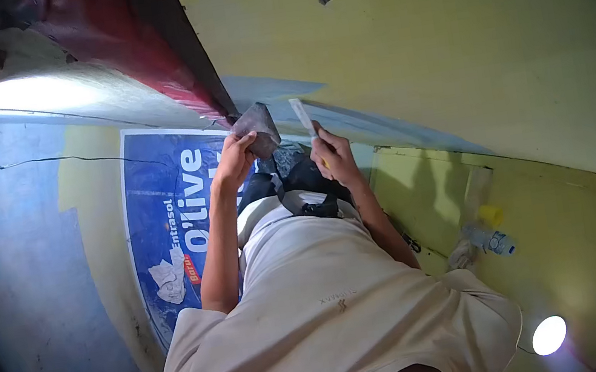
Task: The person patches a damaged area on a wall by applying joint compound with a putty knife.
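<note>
My left hand (235, 158) is closed on a grey, roughly four-sided flat plate (257, 125) with a smeared, dull surface. Its fingers and thumb pinch the plate's lower left edge. A short gap to the right, my right hand (335, 156) wraps round a putty knife (302, 115). The knife's pale blade points up and to the left; a bit of yellow handle shows under the fingers. Plate and blade are apart. Just beyond the blade is the yellow-green wall (400, 42), with a pale blue band along its lower part.
A blue printed banner (153, 183) lies to my left. Above it hangs a red sheet (117, 40) beside a dark beam (175, 43). On my right are a clear plastic bottle (490, 240), a yellow object (492, 216) and a lit round lamp (549, 335). A thin wire (73, 157) runs at left.
</note>
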Demonstrator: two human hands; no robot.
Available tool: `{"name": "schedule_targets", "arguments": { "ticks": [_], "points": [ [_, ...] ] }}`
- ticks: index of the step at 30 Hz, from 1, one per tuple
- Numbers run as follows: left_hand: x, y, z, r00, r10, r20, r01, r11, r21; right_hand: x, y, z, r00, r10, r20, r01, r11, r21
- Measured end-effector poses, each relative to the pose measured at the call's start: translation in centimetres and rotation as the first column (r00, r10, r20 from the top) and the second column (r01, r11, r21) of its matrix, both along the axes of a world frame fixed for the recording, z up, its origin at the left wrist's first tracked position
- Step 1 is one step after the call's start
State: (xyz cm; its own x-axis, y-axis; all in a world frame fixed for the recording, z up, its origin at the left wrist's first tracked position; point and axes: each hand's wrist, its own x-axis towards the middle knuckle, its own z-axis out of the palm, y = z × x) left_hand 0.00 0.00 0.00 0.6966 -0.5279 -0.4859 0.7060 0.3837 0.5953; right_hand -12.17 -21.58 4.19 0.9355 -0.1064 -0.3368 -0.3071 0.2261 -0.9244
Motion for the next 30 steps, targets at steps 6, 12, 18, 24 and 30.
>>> {"name": "schedule_targets", "arguments": {
  "ticks": [6,12,18,24,30],
  "points": [
    [-1.0,2.7,1.4,0.999,-0.045,-0.002,0.045,0.998,0.053,-1.5,2.9,0.3,0.998,-0.064,0.0,0.064,0.997,0.043],
    [-0.9,2.9,0.5,0.999,-0.041,-0.003,0.041,0.998,0.046,-0.2,2.8,0.3,0.999,-0.018,-0.042,0.018,1.0,0.007],
    [-1.2,3.4,1.6,1.0,0.01,-0.012,-0.009,0.996,0.09,0.6,3.1,0.1,0.996,-0.024,-0.082,0.026,0.999,0.025],
    [-1.3,2.6,2.1,0.999,0.037,0.0,-0.037,0.997,0.066,-0.4,2.6,0.0,0.995,-0.097,-0.005,0.097,0.994,0.057],
    [-1.3,2.7,2.3,1.0,0.012,0.006,-0.012,0.998,0.058,-0.1,2.6,-0.6,0.999,-0.033,-0.015,0.032,0.999,-0.014]
  ]
}}
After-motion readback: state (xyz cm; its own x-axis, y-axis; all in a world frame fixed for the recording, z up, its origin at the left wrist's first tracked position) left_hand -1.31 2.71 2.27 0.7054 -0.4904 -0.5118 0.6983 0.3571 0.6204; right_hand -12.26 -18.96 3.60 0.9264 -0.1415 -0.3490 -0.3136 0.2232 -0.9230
